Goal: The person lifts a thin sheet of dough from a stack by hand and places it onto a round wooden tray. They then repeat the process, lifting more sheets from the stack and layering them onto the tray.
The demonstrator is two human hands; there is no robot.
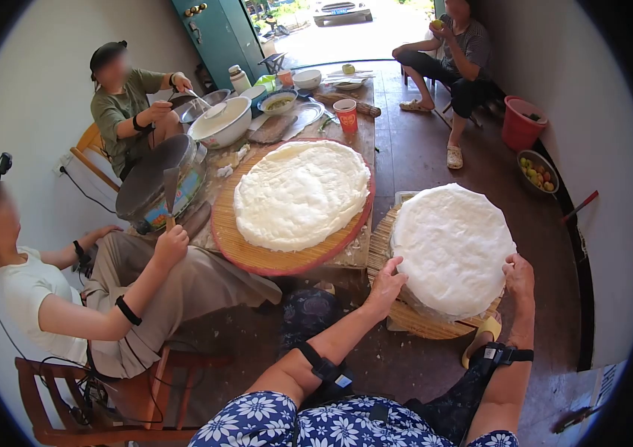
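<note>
A stack of round white sheets [452, 249] lies on a woven straw mat [382, 242] in front of me. My left hand [386, 286] grips its lower left edge, fingers bent against the rim. At the right edge, my right hand [517, 277] pinches the rim between thumb and fingers. To the left, another large white sheet [301, 195] is spread on a round board with a red rim [284, 270], apart from both hands.
Beside the table [361, 257], a person at left [29, 290] holds a spatula [171, 190] near a round griddle [154, 175]. Another person [119, 112] ladles over a white basin [221, 123]. A paper cup [346, 117], a seated person [465, 48] and a red bucket [523, 123] are farther off.
</note>
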